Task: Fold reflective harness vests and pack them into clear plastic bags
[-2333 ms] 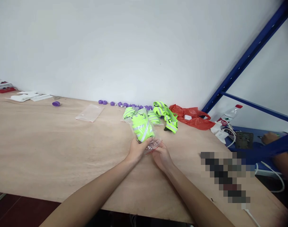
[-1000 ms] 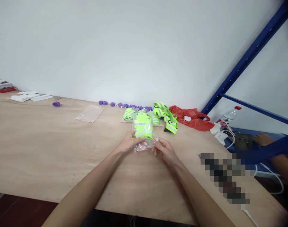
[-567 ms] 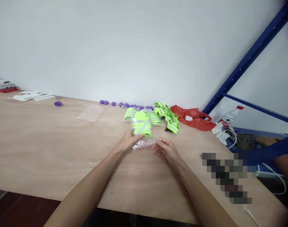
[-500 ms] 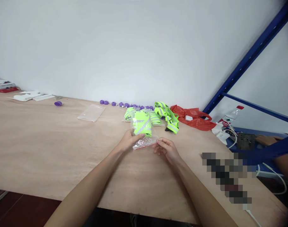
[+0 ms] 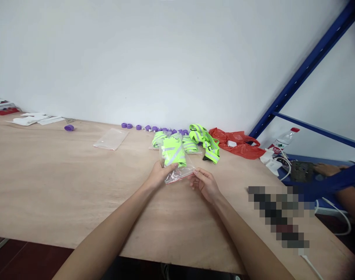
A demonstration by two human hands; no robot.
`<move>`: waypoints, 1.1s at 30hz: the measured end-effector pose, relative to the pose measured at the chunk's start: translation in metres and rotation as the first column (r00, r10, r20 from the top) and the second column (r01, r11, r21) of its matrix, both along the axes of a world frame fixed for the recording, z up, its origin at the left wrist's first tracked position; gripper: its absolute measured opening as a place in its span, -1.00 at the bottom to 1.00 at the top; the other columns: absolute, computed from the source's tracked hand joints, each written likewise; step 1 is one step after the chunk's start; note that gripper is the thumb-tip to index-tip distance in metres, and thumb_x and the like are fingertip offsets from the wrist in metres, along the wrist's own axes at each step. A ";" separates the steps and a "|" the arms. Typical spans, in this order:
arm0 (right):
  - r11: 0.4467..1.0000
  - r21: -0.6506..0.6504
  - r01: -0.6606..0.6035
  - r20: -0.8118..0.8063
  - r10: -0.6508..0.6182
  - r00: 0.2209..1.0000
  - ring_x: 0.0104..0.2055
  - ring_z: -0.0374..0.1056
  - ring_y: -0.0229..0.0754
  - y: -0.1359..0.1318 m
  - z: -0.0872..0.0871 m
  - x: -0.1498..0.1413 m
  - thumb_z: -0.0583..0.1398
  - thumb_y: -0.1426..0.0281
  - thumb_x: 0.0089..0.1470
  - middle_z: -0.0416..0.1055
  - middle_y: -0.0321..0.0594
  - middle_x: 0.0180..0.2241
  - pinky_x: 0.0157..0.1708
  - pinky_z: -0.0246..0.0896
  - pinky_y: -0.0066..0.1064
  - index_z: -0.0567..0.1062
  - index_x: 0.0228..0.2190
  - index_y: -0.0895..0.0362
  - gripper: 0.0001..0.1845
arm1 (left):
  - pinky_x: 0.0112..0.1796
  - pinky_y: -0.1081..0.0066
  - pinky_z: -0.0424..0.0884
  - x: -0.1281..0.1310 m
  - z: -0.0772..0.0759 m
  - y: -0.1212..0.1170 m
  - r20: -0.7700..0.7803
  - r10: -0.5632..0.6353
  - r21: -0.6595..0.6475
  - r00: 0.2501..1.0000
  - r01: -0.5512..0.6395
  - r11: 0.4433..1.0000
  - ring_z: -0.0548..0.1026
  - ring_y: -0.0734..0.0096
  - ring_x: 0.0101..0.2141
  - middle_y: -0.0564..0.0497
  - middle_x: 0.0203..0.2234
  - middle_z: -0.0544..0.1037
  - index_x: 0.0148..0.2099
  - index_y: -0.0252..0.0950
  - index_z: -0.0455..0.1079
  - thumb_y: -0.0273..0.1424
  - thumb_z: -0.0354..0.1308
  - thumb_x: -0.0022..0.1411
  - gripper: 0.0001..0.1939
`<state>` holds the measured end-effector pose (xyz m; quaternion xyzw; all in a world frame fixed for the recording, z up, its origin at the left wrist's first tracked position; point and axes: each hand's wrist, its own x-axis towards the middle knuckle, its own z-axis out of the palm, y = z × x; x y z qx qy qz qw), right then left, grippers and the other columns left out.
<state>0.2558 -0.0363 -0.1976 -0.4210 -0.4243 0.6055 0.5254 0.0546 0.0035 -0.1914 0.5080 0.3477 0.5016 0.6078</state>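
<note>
A clear zip-lock bag (image 5: 180, 175) with a folded neon-yellow reflective strap (image 5: 172, 151) inside is held between both hands, its red-lined opening edge towards me. My left hand (image 5: 160, 174) grips the bag's left side, thumb on top of the plastic. With thumb and forefinger my right hand (image 5: 205, 182) pinches the right corner of the zip edge. Just behind lie more bagged straps (image 5: 190, 144), partly hidden by the held bag. A loose neon-yellow reflective strap (image 5: 205, 142) lies to their right, unbagged.
An empty clear bag (image 5: 111, 139) lies to the left. Purple caps (image 5: 154, 128) line the wall; another purple cap (image 5: 69, 127) sits farther left. At right are a red plastic bag (image 5: 238, 144), a bottle (image 5: 285, 140), a blue metal frame (image 5: 297, 77) and another person's arm (image 5: 327, 170).
My right fingers stay on the corner of the zip edge while the bag tilts slightly. The whole view has shifted a little; nothing has been let go.
</note>
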 end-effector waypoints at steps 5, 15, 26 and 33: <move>0.989 -0.084 -0.121 -0.026 0.119 0.993 -0.56 0.37 -0.30 -0.005 -0.004 -0.018 0.46 -0.01 -0.20 0.54 -0.16 -0.44 -0.63 0.22 -0.49 0.57 -0.47 0.21 -0.47 | -0.30 0.39 0.46 0.009 -0.007 -0.003 -0.006 0.094 0.013 0.996 -0.094 0.995 0.60 0.20 -0.31 -0.15 -0.29 0.66 -0.11 -0.42 0.52 -0.10 0.43 0.00 -0.46; 0.996 -0.080 -0.032 0.003 0.033 0.999 -0.58 0.36 -0.28 -0.007 -0.006 -0.026 0.48 0.06 -0.24 0.52 -0.24 -0.48 -0.61 0.24 -0.46 0.56 -0.39 0.17 -0.50 | -0.24 0.36 0.49 0.016 -0.004 -0.009 -0.014 0.152 0.036 0.988 -0.151 0.988 0.61 0.17 -0.25 -0.17 -0.21 0.66 -0.11 -0.40 0.53 -0.12 0.42 -0.01 -0.49; 0.998 -0.035 0.048 0.012 -0.047 0.999 -0.55 0.33 -0.26 -0.009 -0.006 -0.026 0.48 0.12 -0.24 0.44 -0.27 -0.54 -0.58 0.22 -0.45 0.54 -0.50 0.18 -0.59 | -0.26 0.35 0.49 0.018 -0.005 -0.010 -0.037 0.153 0.012 0.987 -0.153 0.988 0.61 0.15 -0.26 -0.16 -0.23 0.66 -0.13 -0.40 0.52 -0.14 0.42 -0.01 -0.51; 0.995 0.019 0.100 0.026 -0.100 0.995 -0.54 0.29 -0.26 -0.007 -0.007 -0.025 0.47 0.14 -0.23 0.40 -0.29 -0.60 -0.56 0.24 -0.44 0.55 -0.55 0.17 -0.62 | -0.23 0.34 0.50 0.021 -0.006 -0.012 -0.018 0.136 0.011 0.991 -0.136 0.991 0.61 0.12 -0.21 -0.17 -0.19 0.66 -0.09 -0.40 0.51 -0.11 0.43 -0.01 -0.46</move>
